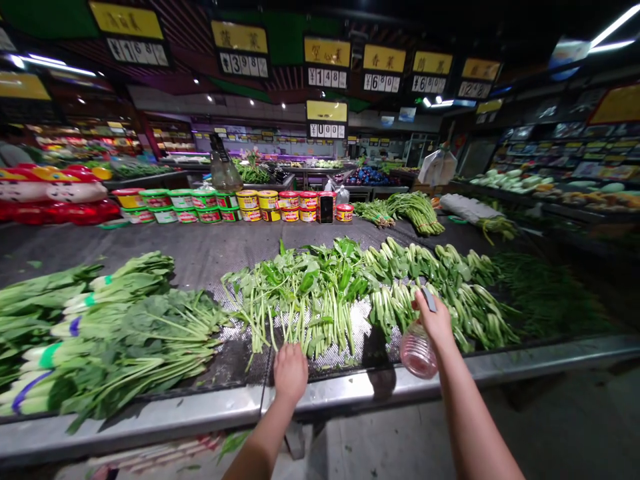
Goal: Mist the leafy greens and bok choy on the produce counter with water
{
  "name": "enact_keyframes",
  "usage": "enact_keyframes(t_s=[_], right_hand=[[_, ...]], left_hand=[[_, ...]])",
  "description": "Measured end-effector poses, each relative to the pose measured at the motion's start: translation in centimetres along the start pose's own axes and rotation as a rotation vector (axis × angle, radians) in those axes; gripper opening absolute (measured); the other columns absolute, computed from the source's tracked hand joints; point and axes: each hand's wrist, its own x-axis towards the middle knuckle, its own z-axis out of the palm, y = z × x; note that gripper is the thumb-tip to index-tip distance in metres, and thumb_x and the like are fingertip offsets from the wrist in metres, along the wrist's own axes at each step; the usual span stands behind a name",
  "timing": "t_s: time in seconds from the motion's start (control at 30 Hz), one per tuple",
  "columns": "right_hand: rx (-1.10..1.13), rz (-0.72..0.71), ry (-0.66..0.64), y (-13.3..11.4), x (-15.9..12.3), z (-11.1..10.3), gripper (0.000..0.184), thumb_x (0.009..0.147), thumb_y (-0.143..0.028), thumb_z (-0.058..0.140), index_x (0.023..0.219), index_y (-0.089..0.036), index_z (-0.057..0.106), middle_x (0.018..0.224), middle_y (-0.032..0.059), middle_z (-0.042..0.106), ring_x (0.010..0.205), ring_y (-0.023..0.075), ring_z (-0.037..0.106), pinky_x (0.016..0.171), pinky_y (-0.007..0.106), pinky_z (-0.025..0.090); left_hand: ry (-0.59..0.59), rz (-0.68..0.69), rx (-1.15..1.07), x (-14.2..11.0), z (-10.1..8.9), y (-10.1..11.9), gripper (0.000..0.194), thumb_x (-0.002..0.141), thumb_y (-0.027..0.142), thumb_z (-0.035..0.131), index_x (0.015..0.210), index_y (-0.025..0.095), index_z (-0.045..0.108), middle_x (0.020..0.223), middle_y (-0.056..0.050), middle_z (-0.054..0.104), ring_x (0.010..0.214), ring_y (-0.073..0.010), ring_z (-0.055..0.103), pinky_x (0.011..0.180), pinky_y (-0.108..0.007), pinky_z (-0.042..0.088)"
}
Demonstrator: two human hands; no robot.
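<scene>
I see the long-stemmed greens (313,283) spread on the bench (220,408), slender pale stalks under limp leaves. The left hand (291,372) is at the near ends of their stalks; whether its fingers pinch any or merely rest there, I can't tell. To the right of the greens, the right hand (434,319) grasps a clear, ribbed, rounded bottle (418,355). The step in hand seems to be handling the greens one-handed, bottle held aside; a next move would call for a light touch on thin stalks. Right of the greens lie stubby, pale-stemmed bunches (475,313); left, broad leafy bundles (155,327); behind, stacked round tubs (267,200).
</scene>
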Motion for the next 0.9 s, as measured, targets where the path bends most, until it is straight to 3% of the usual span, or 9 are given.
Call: enact_keyframes(t_s=[0.17, 0.4, 0.67, 0.9], right_hand=[[0.071, 0.127, -0.044, 0.5, -0.8, -0.1, 0.05, 0.073, -0.066, 0.048, 0.072, -0.018, 0.059, 0.066, 0.0075, 0.064, 0.052, 0.0195, 0.058, 0.046, 0.032, 0.048], [0.035, 0.074, -0.07, 0.6, -1.9, -0.4, 0.046, 0.075, -0.065, 0.048, 0.072, -0.019, 0.059, 0.065, 0.0048, 0.063, 0.054, 0.018, 0.058, 0.05, 0.03, 0.047], [0.027, 0.006, -0.16, 0.8, -3.6, -0.1, 0.05, 0.076, -0.061, 0.05, 0.095, -0.017, 0.064, 0.082, 0.008, 0.067, 0.071, 0.0229, 0.061, 0.062, 0.036, 0.048], [-0.004, 0.068, -0.208, 3.0, -5.3, 1.1, 0.048, 0.075, -0.063, 0.048, 0.07, -0.018, 0.062, 0.069, 0.0062, 0.065, 0.062, 0.0212, 0.059, 0.059, 0.033, 0.045]], left_hand=[[-0.026, 0.124, -0.138, 1.2, 0.2, 0.7, 0.03, 0.091, 0.024, 0.036, 0.113, 0.018, 0.056, 0.118, -0.009, 0.058, 0.12, -0.0231, 0.045, 0.103, -0.037, 0.033], [-0.102, 0.176, -0.194, 2.0, 0.7, 1.7, 0.031, 0.093, 0.023, 0.033, 0.117, 0.018, 0.053, 0.121, -0.009, 0.056, 0.12, -0.0209, 0.045, 0.102, -0.037, 0.033], [-0.136, 0.151, -0.169, 1.4, 1.4, 1.7, 0.032, 0.092, 0.026, 0.033, 0.115, 0.015, 0.053, 0.11, -0.011, 0.057, 0.109, -0.023, 0.05, 0.095, -0.036, 0.038], [-0.16, 0.147, -0.147, 1.2, 1.4, 1.8, 0.032, 0.092, 0.027, 0.031, 0.11, 0.015, 0.054, 0.105, -0.011, 0.058, 0.102, -0.0227, 0.052, 0.093, -0.036, 0.038]])
